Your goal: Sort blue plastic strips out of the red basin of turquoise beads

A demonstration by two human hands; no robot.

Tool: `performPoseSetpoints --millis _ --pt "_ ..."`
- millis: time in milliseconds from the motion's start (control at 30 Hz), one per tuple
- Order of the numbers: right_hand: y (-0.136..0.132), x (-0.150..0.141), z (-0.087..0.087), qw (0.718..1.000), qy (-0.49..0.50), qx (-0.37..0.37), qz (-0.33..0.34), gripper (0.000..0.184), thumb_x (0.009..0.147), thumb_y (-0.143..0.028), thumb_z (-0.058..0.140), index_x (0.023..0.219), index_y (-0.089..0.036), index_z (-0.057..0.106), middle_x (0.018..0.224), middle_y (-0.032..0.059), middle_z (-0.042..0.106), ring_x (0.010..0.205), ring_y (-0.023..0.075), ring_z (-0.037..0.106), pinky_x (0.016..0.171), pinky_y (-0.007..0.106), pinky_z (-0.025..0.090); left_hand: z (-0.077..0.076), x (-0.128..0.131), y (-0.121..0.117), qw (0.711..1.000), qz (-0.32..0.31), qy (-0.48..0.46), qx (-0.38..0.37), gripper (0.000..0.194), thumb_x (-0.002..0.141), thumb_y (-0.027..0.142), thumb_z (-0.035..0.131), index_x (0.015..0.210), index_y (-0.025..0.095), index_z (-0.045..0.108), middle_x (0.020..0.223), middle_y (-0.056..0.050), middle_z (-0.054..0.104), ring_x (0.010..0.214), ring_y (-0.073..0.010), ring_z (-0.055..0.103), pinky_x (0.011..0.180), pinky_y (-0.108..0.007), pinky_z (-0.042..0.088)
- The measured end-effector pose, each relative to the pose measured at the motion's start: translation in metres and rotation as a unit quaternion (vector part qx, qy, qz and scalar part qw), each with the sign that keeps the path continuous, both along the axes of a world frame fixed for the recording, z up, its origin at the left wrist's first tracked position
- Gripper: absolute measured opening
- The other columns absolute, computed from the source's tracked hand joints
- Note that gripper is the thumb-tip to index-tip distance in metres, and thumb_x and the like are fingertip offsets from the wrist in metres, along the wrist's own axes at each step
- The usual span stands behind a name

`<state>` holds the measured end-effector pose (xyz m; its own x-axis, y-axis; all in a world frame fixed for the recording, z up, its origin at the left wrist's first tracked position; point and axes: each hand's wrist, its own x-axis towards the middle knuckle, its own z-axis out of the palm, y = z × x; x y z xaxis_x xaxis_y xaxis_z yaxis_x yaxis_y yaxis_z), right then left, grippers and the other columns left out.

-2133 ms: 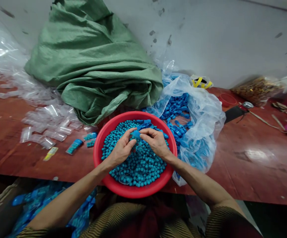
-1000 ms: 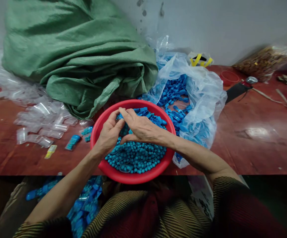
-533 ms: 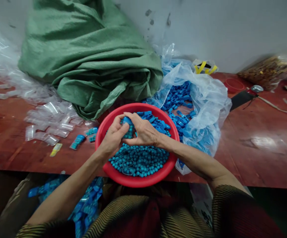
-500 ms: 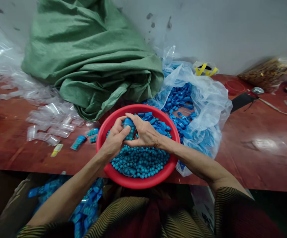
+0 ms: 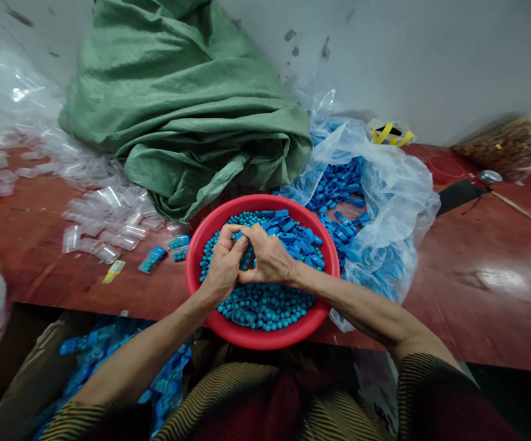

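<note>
A red basin [image 5: 210,228] rests on the table's near edge, filled with small teal balls [image 5: 269,306] and, at its far right, blue plastic caps [image 5: 295,236]. Both my hands are over the basin, fingertips meeting. My left hand [image 5: 225,264] is curled, its fingers pinched against those of my right hand [image 5: 267,260], which is also closed in a pinch. Whatever sits between the fingertips is hidden by the fingers. A few clear little bags lie among the balls below my hands.
A crumpled green sack [image 5: 187,110] lies behind the basin. A clear plastic bag of blue caps [image 5: 370,202] sits to the right. Small clear bags [image 5: 104,220] are strewn on the left of the red-brown table [image 5: 476,269]. Filled blue packets [image 5: 100,349] lie in a box below.
The blue-capped piece seen between my hands half a second ago no longer shows. Both hands have dropped slightly toward the balls, fingertips still together. The view has shifted a little.
</note>
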<state>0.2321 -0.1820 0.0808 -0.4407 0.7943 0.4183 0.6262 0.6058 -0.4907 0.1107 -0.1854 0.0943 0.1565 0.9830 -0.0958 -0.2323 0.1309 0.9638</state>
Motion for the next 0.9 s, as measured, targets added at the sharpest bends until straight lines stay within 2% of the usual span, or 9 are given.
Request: performPoseSetpoints --millis 67,167,233,300,400,533,667,800,900 --pt "0.002 0.003 0.007 0.999 0.011 -0.044 0.023 0.072 0.073 -0.039 0.066 0.132 -0.012 0.035 0.111 0.0138 0.052 0.098 0.0253 0.055 0.074 0.037 0.052 0.002 -0.006 0.003 0.999 -0.017 -0.012 -0.031 0.019 0.078 0.031 0.061 0.09 0.02 0.051 0.074 0.004 0.055 0.063 -0.0083 0.053 0.058 -0.019 0.045" --pt "0.008 0.011 0.016 0.988 0.013 -0.122 0.092 0.091 0.072 -0.047 0.07 0.143 -0.017 0.022 0.121 0.0146 0.048 0.101 0.0256 0.056 0.082 0.041 0.051 0.006 -0.016 0.009 0.994 -0.051 -0.056 -0.082 0.025 0.078 0.035 0.061 0.095 0.02 0.051 0.07 0.004 0.055 0.054 -0.0088 0.051 0.05 -0.02 0.044" --pt "0.011 0.016 0.018 0.982 0.017 -0.146 0.121 0.097 0.071 -0.049 0.07 0.146 -0.02 0.016 0.126 0.0155 0.047 0.106 0.0271 0.055 0.086 0.043 0.049 0.005 -0.02 0.011 0.989 -0.068 -0.081 -0.107 0.028 0.077 0.036 0.062 0.098 0.02 0.052 0.067 0.003 0.054 0.051 -0.0094 0.051 0.047 -0.021 0.044" --pt "0.012 0.017 0.017 0.984 0.011 -0.135 0.114 0.099 0.071 -0.049 0.071 0.147 -0.019 0.015 0.13 0.0174 0.045 0.113 0.0302 0.052 0.09 0.045 0.047 0.001 -0.021 0.011 0.988 -0.06 -0.091 -0.114 0.028 0.078 0.037 0.062 0.097 0.019 0.053 0.065 0.003 0.053 0.051 -0.0097 0.052 0.047 -0.021 0.045" --pt "0.008 0.013 0.014 0.993 -0.019 -0.095 0.072 0.102 0.067 -0.052 0.073 0.145 -0.013 0.018 0.13 0.0217 0.046 0.118 0.0347 0.05 0.092 0.049 0.046 -0.004 -0.017 0.008 0.991 -0.004 -0.09 -0.094 0.026 0.08 0.037 0.059 0.099 0.019 0.055 0.069 0.002 0.056 0.055 -0.0086 0.053 0.051 -0.02 0.047" --pt "0.002 0.006 0.012 0.996 -0.025 -0.079 0.025 0.087 0.072 -0.045 0.07 0.139 -0.011 0.027 0.123 0.02 0.052 0.111 0.0318 0.056 0.086 0.045 0.05 -0.003 -0.009 0.002 0.994 0.024 -0.078 -0.074 0.031 0.081 0.039 0.057 0.106 0.021 0.053 0.083 0.001 0.06 0.066 -0.0105 0.057 0.059 -0.022 0.049" --pt "0.002 0.004 0.01 0.997 0.063 -0.049 0.023 0.068 0.07 -0.029 0.067 0.129 -0.015 0.038 0.122 0.0132 0.054 0.107 0.0246 0.058 0.086 0.037 0.05 0.001 -0.003 0.002 0.997 0.034 -0.055 -0.049 0.03 0.077 0.038 0.06 0.099 0.018 0.054 0.084 0.0 0.06 0.072 -0.012 0.058 0.065 -0.024 0.049" --pt "0.008 0.001 0.013 0.992 0.125 -0.016 0.023 0.066 0.065 -0.023 0.066 0.125 -0.013 0.041 0.118 0.0118 0.055 0.103 0.0222 0.058 0.085 0.034 0.049 0.007 0.004 0.01 0.999 0.049 -0.022 -0.001 0.027 0.075 0.035 0.06 0.094 0.017 0.055 0.078 0.001 0.057 0.069 -0.011 0.056 0.064 -0.023 0.048" --pt "0.014 0.003 0.022 0.992 0.108 -0.039 0.043 0.068 0.068 -0.025 0.067 0.128 -0.012 0.037 0.122 0.0131 0.053 0.108 0.023 0.056 0.087 0.034 0.048 0.014 0.001 0.015 0.998 0.058 0.018 0.021 0.024 0.076 0.034 0.059 0.093 0.017 0.054 0.075 0.002 0.056 0.064 -0.0094 0.054 0.061 -0.022 0.047"
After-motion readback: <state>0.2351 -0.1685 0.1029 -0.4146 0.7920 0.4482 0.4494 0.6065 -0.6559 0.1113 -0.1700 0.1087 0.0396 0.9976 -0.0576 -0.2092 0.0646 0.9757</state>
